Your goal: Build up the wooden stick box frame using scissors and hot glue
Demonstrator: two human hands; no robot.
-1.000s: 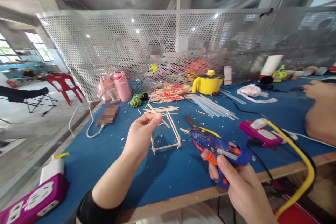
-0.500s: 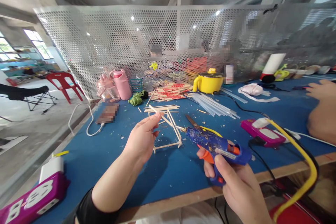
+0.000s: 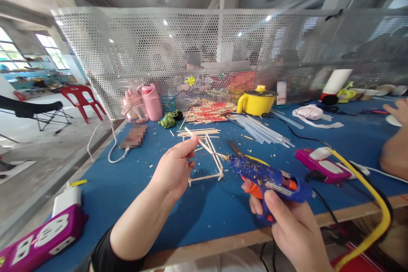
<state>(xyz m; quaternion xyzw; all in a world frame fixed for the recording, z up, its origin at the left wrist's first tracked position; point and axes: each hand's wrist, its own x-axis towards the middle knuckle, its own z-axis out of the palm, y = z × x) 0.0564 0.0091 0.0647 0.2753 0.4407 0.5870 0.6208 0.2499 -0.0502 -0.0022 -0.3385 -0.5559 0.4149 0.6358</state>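
Between the thumb and fingers of my left hand (image 3: 175, 165) is a thin wooden stick (image 3: 204, 144), held at a slant over the table. My right hand (image 3: 287, 221) is wrapped round a blue hot glue gun (image 3: 267, 178) with an orange trigger. The gun's metal nozzle points left and meets, or nearly meets, the lower end of the stick. Just beneath stands a small frame of glued sticks (image 3: 207, 177), partly hidden by my left hand. Scissors (image 3: 235, 148) with yellow handles lie behind the glue gun, which covers part of them.
Loose sticks (image 3: 204, 131) and a larger stick pile (image 3: 208, 112) lie farther back. Clear glue sticks (image 3: 259, 129) rest before a yellow pot (image 3: 256, 102). A purple power strip (image 3: 321, 165) with cables sits right; another person's hand (image 3: 398, 112) is beyond. A perforated screen (image 3: 143, 51) stands behind.
The whole view has shifted slightly, so things sit a little farther right and lower. My hands keep the same hold on the stick and glue gun. The other person's hand has moved slightly.
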